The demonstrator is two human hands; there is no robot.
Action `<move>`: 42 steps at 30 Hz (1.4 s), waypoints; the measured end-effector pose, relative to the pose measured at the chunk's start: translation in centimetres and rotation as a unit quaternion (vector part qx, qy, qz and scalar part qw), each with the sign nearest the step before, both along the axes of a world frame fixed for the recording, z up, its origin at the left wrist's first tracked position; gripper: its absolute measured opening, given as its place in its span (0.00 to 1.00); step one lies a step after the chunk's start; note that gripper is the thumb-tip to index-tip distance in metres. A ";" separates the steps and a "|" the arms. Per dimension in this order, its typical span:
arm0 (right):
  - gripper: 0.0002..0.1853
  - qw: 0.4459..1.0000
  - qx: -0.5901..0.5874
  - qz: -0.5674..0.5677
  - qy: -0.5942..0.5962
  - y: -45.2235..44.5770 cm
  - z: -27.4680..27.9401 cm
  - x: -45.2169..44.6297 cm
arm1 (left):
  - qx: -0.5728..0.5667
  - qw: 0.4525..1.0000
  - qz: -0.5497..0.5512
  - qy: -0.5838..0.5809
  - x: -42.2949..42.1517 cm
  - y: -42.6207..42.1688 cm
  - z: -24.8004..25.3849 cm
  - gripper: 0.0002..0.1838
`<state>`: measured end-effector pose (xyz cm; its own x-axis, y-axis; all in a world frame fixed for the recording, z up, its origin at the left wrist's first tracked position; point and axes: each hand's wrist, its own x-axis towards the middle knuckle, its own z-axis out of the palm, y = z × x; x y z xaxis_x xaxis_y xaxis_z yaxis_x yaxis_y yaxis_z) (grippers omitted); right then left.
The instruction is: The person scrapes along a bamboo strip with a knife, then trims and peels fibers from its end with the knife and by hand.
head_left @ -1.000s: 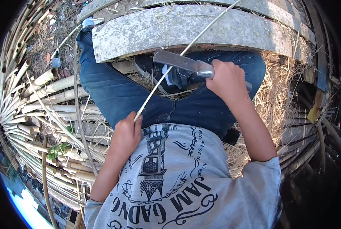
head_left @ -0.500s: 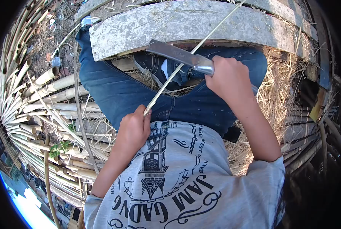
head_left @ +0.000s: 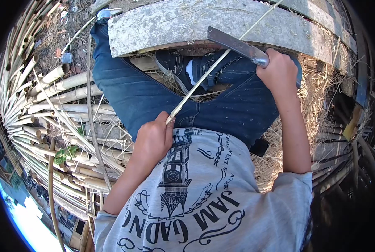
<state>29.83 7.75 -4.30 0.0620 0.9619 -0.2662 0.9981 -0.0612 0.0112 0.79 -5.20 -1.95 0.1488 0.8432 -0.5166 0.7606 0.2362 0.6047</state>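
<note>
Close to my waist, my left hand point(head_left: 154, 136) is closed around the near end of a thin, pale bamboo strip point(head_left: 206, 74). From there the strip slants up and away to the right, over my lap and across the wooden board. My right hand point(head_left: 280, 71) grips a machete point(head_left: 233, 43) by its metal-collared handle, most of which the fingers hide. The broad dark blade points left and lies across the strip, near the board's front edge. Whether blade and strip touch, I cannot tell.
A worn wooden board point(head_left: 162, 31) spans the space in front of my legs. Stacked bamboo poles point(head_left: 65, 86) fill the left side. Pale shavings point(head_left: 311, 94) pile up at the right. A shoe point(head_left: 170, 69) shows between my legs.
My right hand and the machete have moved away from me and to the right, farther along the strip. My left hand keeps its hold on the strip's near end; the view has shifted slightly.
</note>
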 end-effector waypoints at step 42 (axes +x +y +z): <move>0.15 0.995 0.053 0.067 -0.052 2.4 0.7 3.5 | -0.006 1.000 -0.017 0.018 -1.5 -0.8 -0.8 0.07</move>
